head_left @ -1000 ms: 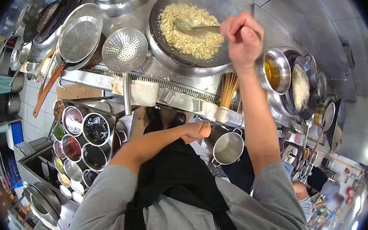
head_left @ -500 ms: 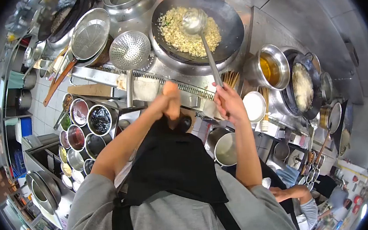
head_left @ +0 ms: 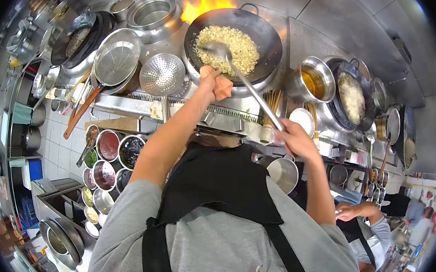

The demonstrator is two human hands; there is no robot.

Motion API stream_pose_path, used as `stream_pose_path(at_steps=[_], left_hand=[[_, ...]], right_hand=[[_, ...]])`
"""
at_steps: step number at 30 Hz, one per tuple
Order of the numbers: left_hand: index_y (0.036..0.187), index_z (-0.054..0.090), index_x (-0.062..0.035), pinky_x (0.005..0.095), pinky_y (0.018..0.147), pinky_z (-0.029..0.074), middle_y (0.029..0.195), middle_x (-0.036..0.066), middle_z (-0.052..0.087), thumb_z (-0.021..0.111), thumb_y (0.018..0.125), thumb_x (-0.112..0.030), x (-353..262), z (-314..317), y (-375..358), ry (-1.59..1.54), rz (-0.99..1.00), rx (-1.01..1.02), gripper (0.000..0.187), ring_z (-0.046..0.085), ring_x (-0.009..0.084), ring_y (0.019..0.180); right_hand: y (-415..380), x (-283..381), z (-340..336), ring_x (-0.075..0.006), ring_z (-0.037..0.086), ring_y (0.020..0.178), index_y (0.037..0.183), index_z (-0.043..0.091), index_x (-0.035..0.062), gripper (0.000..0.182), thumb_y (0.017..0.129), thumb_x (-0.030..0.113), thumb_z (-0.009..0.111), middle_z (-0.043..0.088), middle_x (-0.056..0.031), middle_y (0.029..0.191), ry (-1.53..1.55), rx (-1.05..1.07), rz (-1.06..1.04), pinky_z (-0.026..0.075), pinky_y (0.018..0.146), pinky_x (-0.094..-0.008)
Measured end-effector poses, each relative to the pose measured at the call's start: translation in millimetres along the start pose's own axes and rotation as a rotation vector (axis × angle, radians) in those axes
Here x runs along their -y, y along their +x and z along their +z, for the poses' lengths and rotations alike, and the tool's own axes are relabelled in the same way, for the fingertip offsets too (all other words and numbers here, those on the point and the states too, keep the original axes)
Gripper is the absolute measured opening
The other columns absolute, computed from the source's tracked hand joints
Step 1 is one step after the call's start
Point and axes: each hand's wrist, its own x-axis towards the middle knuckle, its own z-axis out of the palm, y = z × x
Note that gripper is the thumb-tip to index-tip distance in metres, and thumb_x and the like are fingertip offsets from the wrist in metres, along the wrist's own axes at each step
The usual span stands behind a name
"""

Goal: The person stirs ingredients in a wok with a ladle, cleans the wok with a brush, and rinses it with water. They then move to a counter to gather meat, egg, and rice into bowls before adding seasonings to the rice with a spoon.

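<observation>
My left hand (head_left: 212, 82) is closed on an orange-brown cloth (head_left: 222, 88) at the near edge of a black wok (head_left: 268, 41). Pale yellow, rice-like food (head_left: 241, 46) lies in the wok. My right hand (head_left: 297, 138) grips the end of a long metal ladle (head_left: 256, 94), whose bowl rests over the left part of the food. Orange flames (head_left: 207, 5) rise behind the wok's far rim.
Left of the wok are a perforated strainer (head_left: 162, 74) and a mesh strainer (head_left: 117, 62). Sauce pots (head_left: 108, 145) stand at the lower left. At the right are an oil pot (head_left: 317, 80) and a second wok (head_left: 352, 98). Another person's hand (head_left: 348, 211) shows at the lower right.
My left hand has moved up with the cloth to the wok's edge. My right hand has shifted right and down, and the ladle's bowl has come lower over the food. Flames have appeared behind the wok.
</observation>
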Motion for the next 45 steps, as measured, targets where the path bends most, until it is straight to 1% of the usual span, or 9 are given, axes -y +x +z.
stream_pose_path(at_steps=[6, 11, 14, 16, 25, 29, 32, 36, 45], left_hand=[[0.11, 0.045, -0.0026, 0.0433, 0.058, 0.048, 0.076, 0.011, 0.052, 0.027, 0.098, -0.048, 36.7, -19.5, 100.2, -0.104, -0.03, 0.324, 0.051, 0.052, 0.0278, 0.061], [0.148, 0.013, -0.0068, 0.0533, 0.09, 0.047, 0.145, 0.017, 0.032, 0.066, 0.083, -0.035, 29.7, 25.4, 62.3, 0.11, 0.285, -0.533, 0.089, 0.043, 0.0366, 0.125], [0.149, 0.013, -0.0045, 0.0417, 0.095, 0.047, 0.142, 0.02, 0.035, 0.062, 0.081, -0.025, 5.2, 23.9, 11.9, 0.062, 0.076, -0.319, 0.086, 0.045, 0.0345, 0.125], [0.145, 0.024, 0.0011, 0.0454, 0.104, 0.039, 0.146, 0.021, 0.033, 0.056, 0.086, -0.028, 38.7, 26.9, 50.7, 0.195, 0.519, -0.551, 0.073, 0.043, 0.0343, 0.129], [0.091, 0.047, -0.0042, 0.0416, 0.04, 0.04, 0.064, 0.012, 0.054, 0.042, 0.094, -0.028, 6.9, 5.6, -50.3, 0.081, -0.118, 0.016, 0.025, 0.057, 0.0295, 0.052], [0.1, 0.05, -0.0058, 0.0426, 0.041, 0.043, 0.073, 0.012, 0.059, 0.047, 0.088, -0.024, 41.6, -57.1, -31.3, 0.259, 0.21, -0.062, 0.022, 0.063, 0.0316, 0.059], [0.105, 0.048, -0.0061, 0.045, 0.044, 0.045, 0.089, 0.011, 0.059, 0.048, 0.088, -0.02, 69.4, -88.9, -40.9, 0.056, -0.087, -0.217, 0.022, 0.064, 0.0308, 0.076], [0.101, 0.049, -0.0103, 0.0462, 0.047, 0.044, 0.09, 0.009, 0.059, 0.046, 0.091, -0.023, 10.9, -24.4, -152.4, 0.18, -0.202, -0.074, 0.016, 0.063, 0.0271, 0.073], [0.1, 0.051, -0.0077, 0.0428, 0.041, 0.042, 0.085, 0.011, 0.062, 0.051, 0.085, -0.025, 62.7, -85.8, 0.0, 0.072, 0.011, -0.105, 0.023, 0.063, 0.0276, 0.067]], right_hand=[[107.8, -49.5, 47.8, -0.0155, 0.049, 0.044, 0.102, 0.054, 0.0022, 0.023, 0.093, 0.023, 0.053, 0.053, -0.0056, 0.063, -0.034, -0.098, -0.002, 0.04, 0.039, -0.0322], [43.7, -16.1, -7.5, -0.0075, 0.042, 0.038, 0.123, 0.055, 0.0053, 0.033, 0.094, 0.022, 0.051, 0.049, -0.0016, 0.054, -0.183, -0.165, -0.128, 0.031, 0.034, -0.0253], [-15.5, -23.7, -56.2, -0.0081, 0.039, 0.033, 0.128, 0.051, 0.0067, 0.034, 0.094, 0.012, 0.047, 0.042, 0.0002, 0.048, -0.101, 0.041, 0.027, 0.029, 0.03, -0.0258], [15.8, -57.9, -51.5, -0.0119, 0.041, 0.034, 0.125, 0.052, 0.004, 0.032, 0.094, 0.012, 0.048, 0.043, -0.0014, 0.051, -0.268, -0.059, 0.029, 0.033, 0.032, -0.0292], [-38.0, -6.5, -46.5, -0.0243, 0.058, 0.066, 0.117, 0.057, 0.0039, 0.032, 0.09, 0.02, 0.059, 0.061, -0.0157, 0.075, -0.484, -0.111, 0.003, 0.045, 0.064, -0.0373], [63.4, -58.6, 16.5, -0.0444, 0.062, 0.076, 0.119, 0.055, 0.0051, 0.036, 0.09, 0.025, 0.057, 0.065, -0.0235, 0.078, -0.579, -0.45, -0.103, 0.047, 0.065, -0.0526], [32.1, -30.6, 33.8, -0.043, 0.061, 0.07, 0.121, 0.053, 0.0041, 0.035, 0.09, 0.02, 0.059, 0.063, -0.0223, 0.074, -0.348, -0.489, -0.172, 0.048, 0.062, -0.046], [-61.0, 16.0, -16.7, -0.0078, 0.047, 0.057, 0.128, 0.054, 0.004, 0.037, 0.092, 0.015, 0.057, 0.049, 0.0005, 0.066, -0.146, -0.151, 0.01, 0.042, 0.053, -0.0281], [63.9, -81.4, 23.1, -0.0145, 0.052, 0.056, 0.106, 0.059, 0.0002, 0.025, 0.085, 0.013, 0.06, 0.058, -0.0066, 0.068, -0.082, -0.427, -0.184, 0.042, 0.052, -0.0302]])
